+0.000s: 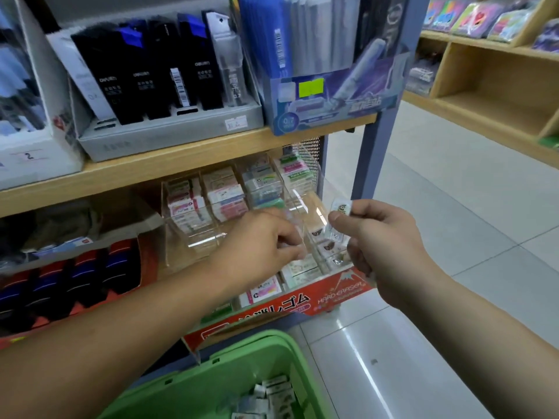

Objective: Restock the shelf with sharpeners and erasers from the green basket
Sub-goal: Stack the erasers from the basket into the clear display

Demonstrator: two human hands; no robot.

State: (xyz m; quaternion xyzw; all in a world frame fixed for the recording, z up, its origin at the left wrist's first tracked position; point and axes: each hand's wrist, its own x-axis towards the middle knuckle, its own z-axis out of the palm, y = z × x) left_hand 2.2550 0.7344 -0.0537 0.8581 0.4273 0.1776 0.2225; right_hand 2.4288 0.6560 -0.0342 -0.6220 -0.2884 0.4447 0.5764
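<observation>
Eraser (341, 208) pinched in right hand (384, 246), long axis roughly upright, left hand (257, 249) curled, grasp unclear

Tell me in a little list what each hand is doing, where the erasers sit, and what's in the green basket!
left hand: fingers curled at the clear case, grip unclear
right hand: pinches a small wrapped packet
clear case: compartments holding stacked erasers
green basket: below the hands, loose packets inside
red box: marked Hard Eraser, in front of the clear case
</observation>
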